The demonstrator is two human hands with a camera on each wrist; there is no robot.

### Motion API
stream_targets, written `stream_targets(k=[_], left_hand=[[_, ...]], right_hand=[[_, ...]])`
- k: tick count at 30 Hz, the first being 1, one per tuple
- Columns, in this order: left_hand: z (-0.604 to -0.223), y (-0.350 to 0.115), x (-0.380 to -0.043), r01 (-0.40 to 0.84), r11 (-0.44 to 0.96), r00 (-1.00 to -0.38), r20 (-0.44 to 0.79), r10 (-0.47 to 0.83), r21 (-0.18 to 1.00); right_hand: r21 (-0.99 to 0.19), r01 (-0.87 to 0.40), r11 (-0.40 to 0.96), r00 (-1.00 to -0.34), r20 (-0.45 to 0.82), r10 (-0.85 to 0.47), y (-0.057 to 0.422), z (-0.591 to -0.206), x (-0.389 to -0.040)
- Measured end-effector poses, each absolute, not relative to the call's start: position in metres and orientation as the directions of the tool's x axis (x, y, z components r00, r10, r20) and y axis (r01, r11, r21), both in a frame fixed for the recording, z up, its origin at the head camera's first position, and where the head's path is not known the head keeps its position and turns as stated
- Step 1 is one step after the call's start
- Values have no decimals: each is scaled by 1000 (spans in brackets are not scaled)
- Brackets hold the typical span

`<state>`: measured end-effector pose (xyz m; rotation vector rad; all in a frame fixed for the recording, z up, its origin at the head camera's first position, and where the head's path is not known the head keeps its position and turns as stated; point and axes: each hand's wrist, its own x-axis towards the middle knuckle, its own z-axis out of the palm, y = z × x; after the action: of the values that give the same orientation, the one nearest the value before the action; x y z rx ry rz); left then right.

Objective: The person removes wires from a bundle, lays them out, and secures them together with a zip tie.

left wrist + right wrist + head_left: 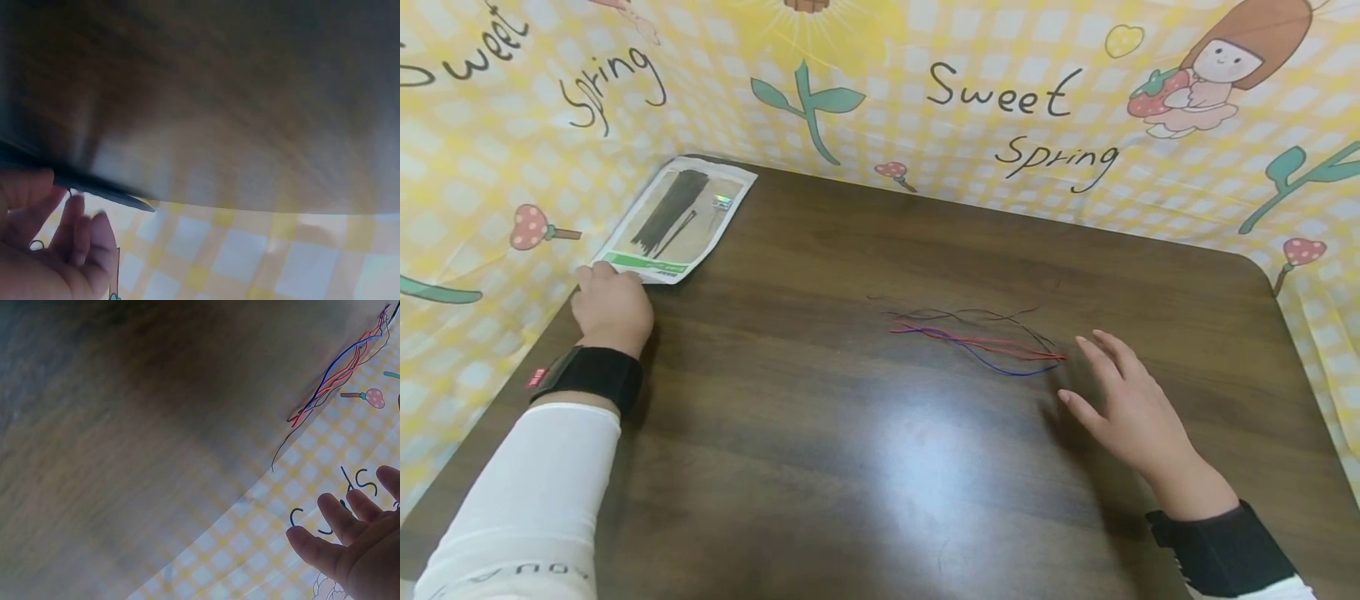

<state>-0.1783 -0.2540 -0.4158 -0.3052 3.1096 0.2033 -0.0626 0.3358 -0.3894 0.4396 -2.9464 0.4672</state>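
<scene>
At the table's left edge my left hand (613, 308) pinches the near corner of a flat white packet (715, 229) with a green strip. A bundle of dark thin strips shows through the packet's window. In the left wrist view, the thumb and fingers meet at the packet's dark, shadowed edge (119, 195). Thin red, blue and black wires (1000, 342) lie loosely together at mid-table. My right hand (1138, 417) hovers just right of their ends, fingers spread and holding nothing. The right wrist view shows those wires (342, 378) apart from the fingers.
The brown wooden table (790, 467) has a rounded far right corner. Yellow checked cloth (880, 108) with printed words and flowers rises behind the table and along its sides. Light glares off the tabletop near the middle.
</scene>
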Motion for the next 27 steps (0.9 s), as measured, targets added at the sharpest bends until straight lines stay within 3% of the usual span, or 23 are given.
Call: stream_targets(k=[5,15,27], left_hand=[[-415,-253,-184,-228,966,-971,42,-234,121],[-419,-261,-183,-170,981,-971,151,-183,98],[-412,-265,-176,-154,988,-986,56,-155,33]], right_hand=[[-274,-298,914,-951,167,-260,338,-389,-63],[-265,-314,912,-945,184,-272,341,-391,-67],[-275,-300,913,-950,171,-260,338,-387,-67]])
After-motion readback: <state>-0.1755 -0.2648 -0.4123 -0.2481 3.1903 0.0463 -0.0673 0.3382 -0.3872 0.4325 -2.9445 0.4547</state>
